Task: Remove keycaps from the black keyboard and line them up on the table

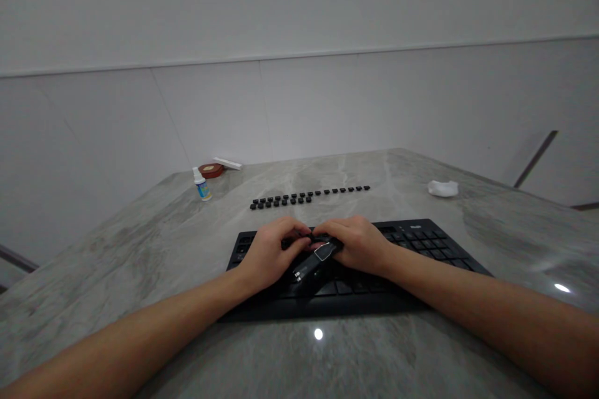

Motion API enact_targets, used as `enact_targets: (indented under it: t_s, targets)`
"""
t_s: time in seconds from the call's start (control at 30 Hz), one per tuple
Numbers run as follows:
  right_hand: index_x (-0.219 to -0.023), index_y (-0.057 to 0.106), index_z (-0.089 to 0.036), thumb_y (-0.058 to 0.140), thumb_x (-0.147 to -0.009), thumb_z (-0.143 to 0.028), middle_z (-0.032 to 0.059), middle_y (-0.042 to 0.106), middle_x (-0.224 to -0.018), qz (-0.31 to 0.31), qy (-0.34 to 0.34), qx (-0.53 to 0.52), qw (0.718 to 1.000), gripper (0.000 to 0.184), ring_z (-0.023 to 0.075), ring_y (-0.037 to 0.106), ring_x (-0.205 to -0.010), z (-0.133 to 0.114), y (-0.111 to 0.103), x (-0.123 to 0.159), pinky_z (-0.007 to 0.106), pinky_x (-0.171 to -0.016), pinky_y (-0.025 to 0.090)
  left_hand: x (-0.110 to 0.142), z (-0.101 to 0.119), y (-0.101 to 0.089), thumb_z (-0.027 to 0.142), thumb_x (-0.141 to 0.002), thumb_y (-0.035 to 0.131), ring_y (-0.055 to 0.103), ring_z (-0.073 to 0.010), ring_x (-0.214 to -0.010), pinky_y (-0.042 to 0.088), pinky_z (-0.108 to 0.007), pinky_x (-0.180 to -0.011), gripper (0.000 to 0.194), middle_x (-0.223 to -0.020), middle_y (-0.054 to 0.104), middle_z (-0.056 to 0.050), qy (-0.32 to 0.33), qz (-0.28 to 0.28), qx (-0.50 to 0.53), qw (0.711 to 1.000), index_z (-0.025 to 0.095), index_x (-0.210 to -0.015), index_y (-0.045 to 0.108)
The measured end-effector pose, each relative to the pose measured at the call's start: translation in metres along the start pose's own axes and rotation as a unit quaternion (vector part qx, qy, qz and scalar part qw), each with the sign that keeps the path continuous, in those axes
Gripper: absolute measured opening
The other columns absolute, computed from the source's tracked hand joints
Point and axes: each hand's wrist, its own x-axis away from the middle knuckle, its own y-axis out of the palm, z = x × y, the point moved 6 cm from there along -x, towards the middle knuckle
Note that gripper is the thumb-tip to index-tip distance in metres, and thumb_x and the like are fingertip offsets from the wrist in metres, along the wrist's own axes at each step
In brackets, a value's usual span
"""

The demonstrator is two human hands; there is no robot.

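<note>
A black keyboard [346,305] lies flat on the table in front of me, partly hidden by both hands. My left hand [274,252] is over its left half, thumb and fingers closed in a pinch near my right fingertips. What the pinch holds, if anything, is too small and dark to name. My right hand [358,243] is closed around a long black tool with a silver-edged part [322,252], which slants down to the left above the keys. Beyond the keyboard, loose black keycaps [318,193] stand in two rows, the nearer row shorter.
At the back left is a small spray bottle [202,186], with a round brown case [210,170] and a white strip-like object [228,163] behind it. A crumpled white piece [443,189] lies at the right. The marble-patterned table [154,249] meets a pale wall [299,106].
</note>
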Motion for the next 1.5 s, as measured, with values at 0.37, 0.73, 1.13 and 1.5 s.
enact_targets:
  t_s: [0.37,0.73,1.13,1.5]
  targets:
    - [-0.099,0.064,-0.017,0.056,-0.089,-0.028,0.0034,0.073,-0.078,0.040,-0.023,0.031,0.998,0.017,0.0137,0.066,-0.062,-0.005,-0.003,0.001,0.023,-0.053,0.046,-0.001,-0.010,0.004,0.026,-0.087,0.057,0.065,-0.0159,-0.077,0.053,-0.030,-0.074,0.015,-0.084,0.069,-0.002,-0.059,-0.024,0.071,0.995,0.018,-0.098,0.063]
    - [-0.098,0.063,-0.016,0.057,-0.088,-0.028,0.0041,0.072,-0.077,0.025,0.002,0.033,0.999,0.017,0.0147,0.066,-0.061,0.000,-0.003,0.001,0.024,-0.053,0.044,-0.002,-0.007,0.004,0.019,-0.083,0.060,0.064,-0.0153,-0.076,0.052,-0.029,-0.073,0.016,-0.085,0.068,-0.003,-0.053,-0.033,0.064,0.996,0.017,-0.098,0.063]
    - [-0.102,0.063,-0.016,0.055,-0.089,-0.031,0.0049,0.072,-0.079,-0.001,0.006,0.014,1.000,0.021,0.0149,0.066,-0.065,0.002,0.002,0.003,0.024,-0.057,0.045,-0.001,-0.007,0.005,0.022,-0.085,0.060,0.062,-0.0147,-0.073,0.051,-0.030,-0.071,0.016,-0.080,0.066,-0.001,-0.045,-0.040,0.039,0.997,0.019,-0.100,0.063]
    - [-0.074,0.068,-0.015,0.062,-0.078,-0.037,-0.0009,0.058,-0.059,0.070,0.259,-0.055,0.962,0.023,0.0113,0.050,-0.057,0.065,-0.047,-0.044,0.023,-0.054,0.033,-0.001,-0.004,0.004,0.020,-0.087,0.051,0.065,-0.0142,-0.073,0.052,-0.030,-0.071,0.021,-0.090,0.066,-0.003,-0.035,-0.014,0.058,0.998,0.017,-0.107,0.054]
